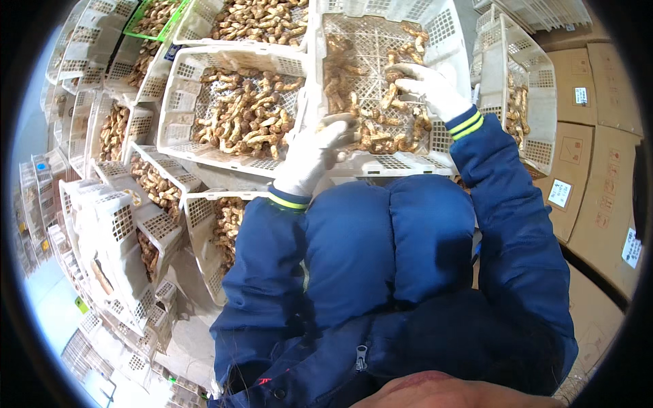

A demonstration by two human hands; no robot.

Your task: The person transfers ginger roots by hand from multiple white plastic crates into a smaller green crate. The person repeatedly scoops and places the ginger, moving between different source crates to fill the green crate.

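Observation:
Both my hands wear white gloves and are at the white plastic crate (449,56) in front of my knees. Mushrooms with thick pale stems and brown caps lie scattered on its lattice floor. My right hand (433,89) reaches in from the right, with a brown-capped mushroom (393,76) between its fingertips. My left hand (319,148) is over the crate's near left corner, its fingers curled close to several mushrooms (377,140). Whether anything lies inside those fingers is hidden.
A second crate (176,102) with heaped mushrooms (245,112) adjoins on the left. Behind it stands another filled crate (178,38). More crates (122,224) are stacked at left. On the right are a mushroom crate (543,97) and cardboard boxes (574,153).

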